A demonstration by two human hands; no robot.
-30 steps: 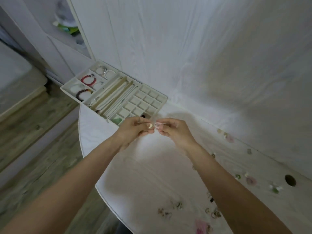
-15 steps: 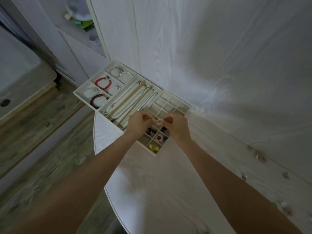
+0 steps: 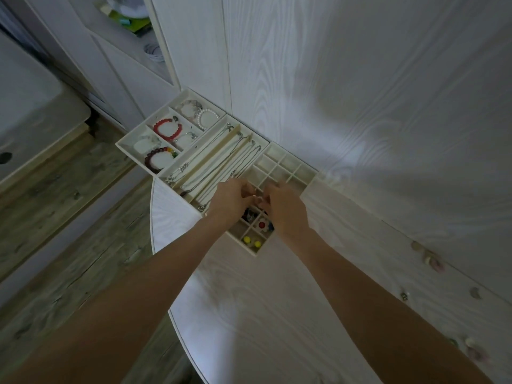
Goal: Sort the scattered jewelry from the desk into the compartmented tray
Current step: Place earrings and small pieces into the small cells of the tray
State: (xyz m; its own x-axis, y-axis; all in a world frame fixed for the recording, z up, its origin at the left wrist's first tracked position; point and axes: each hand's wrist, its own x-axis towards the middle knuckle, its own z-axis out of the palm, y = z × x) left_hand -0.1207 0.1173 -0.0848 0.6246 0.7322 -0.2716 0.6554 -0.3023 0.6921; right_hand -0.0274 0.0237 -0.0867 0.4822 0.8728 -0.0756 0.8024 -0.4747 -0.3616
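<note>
The white compartmented tray point(image 3: 122, 144) lies at the desk's far left corner. Its left cells hold bead bracelets point(image 3: 167, 130), its long middle slots hold chain necklaces point(image 3: 221, 159), and its small square cells hold yellow beads point(image 3: 250, 241) and a red flower piece point(image 3: 261, 224). My left hand point(image 3: 231, 199) and my right hand point(image 3: 285, 209) meet fingertip to fingertip above the small square cells. Between them they pinch a small pale piece of jewelry point(image 3: 259, 200), mostly hidden by the fingers. Loose jewelry point(image 3: 432, 260) lies scattered on the desk at the right.
The white wood-grain desk point(image 3: 249, 314) has a curved front edge, with wooden floor point(image 3: 69, 245) below on the left. A white wall panel rises right behind the tray. More small loose pieces point(image 3: 471, 347) lie near the right edge. A shelf with clutter point(image 3: 133, 20) stands at the upper left.
Both hands have moved away from me, from above the bare desk to above the tray's small cells, still pinching the small piece. The view has swung left, so the scattered jewelry sits farther right.
</note>
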